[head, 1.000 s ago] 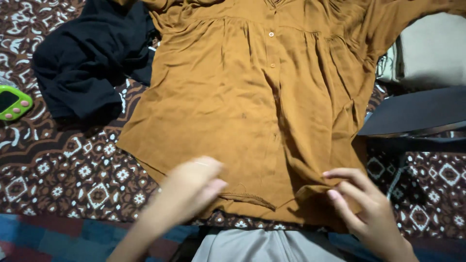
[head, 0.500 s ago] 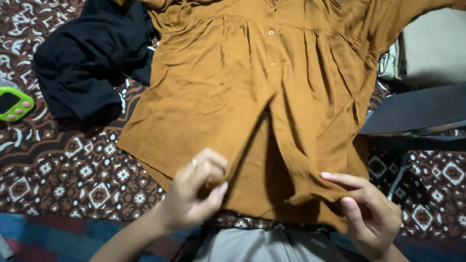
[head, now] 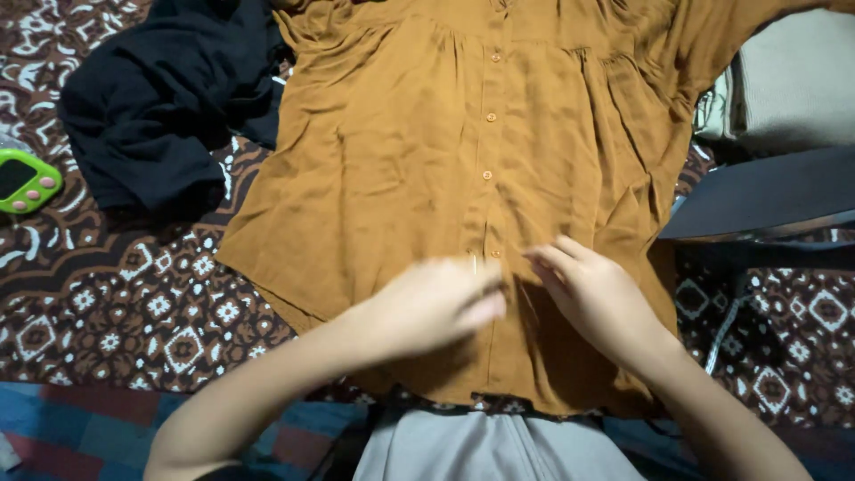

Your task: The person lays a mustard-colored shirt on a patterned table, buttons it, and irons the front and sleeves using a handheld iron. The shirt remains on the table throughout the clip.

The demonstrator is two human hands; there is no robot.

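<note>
patterned cloth [head: 134, 303]: brown and white printed cover, spread flat under everything; what it covers cannot be told.

mustard blouse [head: 427, 178]: button-front, gathered below the yoke, laid face up across the middle of the cloth, hem toward the person. thin, soft woven fabric; judged light and limp, likely to crease and slide on itself. best taken by the hem or along the stiffer button placket [head: 488, 178].

black garment [head: 151, 116]: crumpled heap at upper left, touching the blouse's shoulder.

dark flat panel [head: 766, 196]: at right, just beside the blouse's side edge, a pale fabric bundle [head: 793, 80] behind it.

left hand [head: 432, 303]: resting on the lower blouse front near the placket; blurred, fingers curled, whether they pinch the fabric cannot be told.

right hand [head: 597, 294]: lying on the blouse just beside the placket, fingers [head: 552, 258] stretched out flat and slack, gripping nothing.

green handheld gadget [head: 25, 180]: small, pink buttons, at left edge, well apart from the blouse.
</note>
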